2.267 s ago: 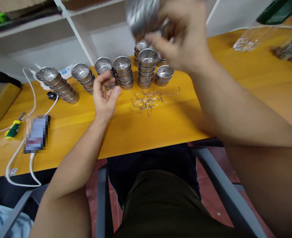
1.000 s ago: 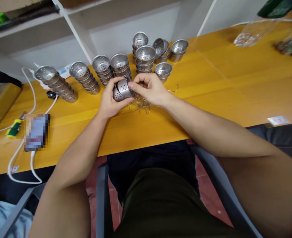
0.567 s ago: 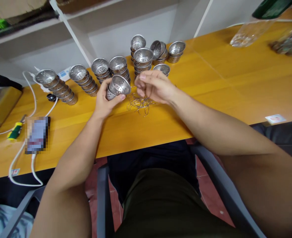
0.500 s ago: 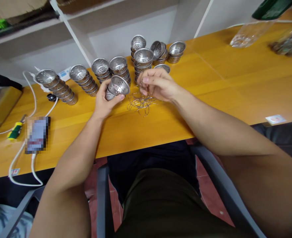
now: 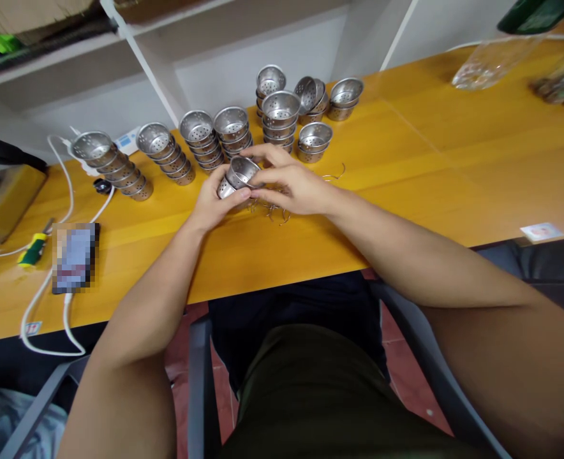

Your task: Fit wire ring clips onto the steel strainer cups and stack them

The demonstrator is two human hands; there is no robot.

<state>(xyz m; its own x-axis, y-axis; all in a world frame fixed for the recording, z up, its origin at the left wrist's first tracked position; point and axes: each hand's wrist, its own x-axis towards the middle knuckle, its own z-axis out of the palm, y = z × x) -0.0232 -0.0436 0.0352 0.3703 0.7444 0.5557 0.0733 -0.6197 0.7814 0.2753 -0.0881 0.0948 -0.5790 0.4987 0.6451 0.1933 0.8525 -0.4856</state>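
Note:
My left hand (image 5: pixel 211 205) is closed around two nested perforated metal cups (image 5: pixel 242 171), which tilt with their mouths up just above the table. Against the upper cup's right side rest the fingers of my right hand (image 5: pixel 295 182), its thumb close to my left thumb; whether a wire is pinched there I cannot make out. A loose pile of thin curved wires (image 5: pixel 277 209) lies below my right hand and is partly hidden by it. Nearest to my right hand stands a short stack of the same cups (image 5: pixel 315 137).
Stacks of perforated cups (image 5: pixel 198 131) line the back of the yellow table (image 5: pixel 282 255). A phone (image 5: pixel 75 258) on a white cable and a green-and-yellow screwdriver (image 5: pixel 33 250) lie at the left. At the right back are a clear plastic bag (image 5: pixel 478 67) and a small sticker (image 5: pixel 541 231).
My right hand has come left and down from above the wires to the cups. My left hand and its cups have shifted slightly right. The short stack behind my right hand is now uncovered.

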